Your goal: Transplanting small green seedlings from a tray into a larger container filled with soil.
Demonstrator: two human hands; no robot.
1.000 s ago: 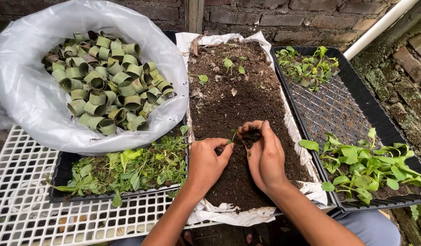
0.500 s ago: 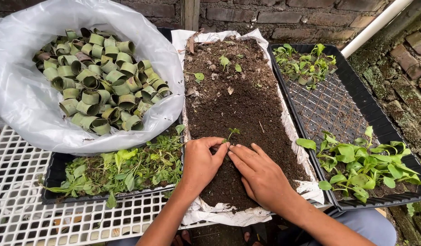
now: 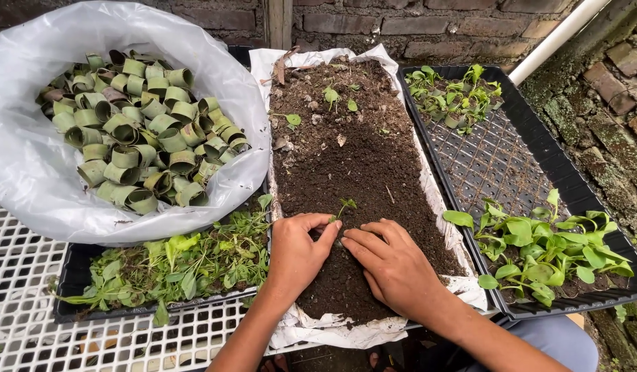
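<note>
Left hand (image 3: 294, 251) and right hand (image 3: 394, 265), holding nothing, press dark loose soil (image 3: 360, 165) around a small green seedling (image 3: 345, 205) on a white plastic lattice table (image 3: 29, 331) beside a red brick wall (image 3: 401, 21).

My left hand (image 3: 296, 253) and right hand (image 3: 394, 265) are resting side by side on the soil bed (image 3: 360, 158), a seedling (image 3: 345, 204) standing at twelve o'clock of them. At ten o'clock, the bag of leaf rolls (image 3: 132, 131) is lying above a tray of cuttings (image 3: 174, 265). At three o'clock, the seedling tray (image 3: 498, 165) is sitting.
</note>
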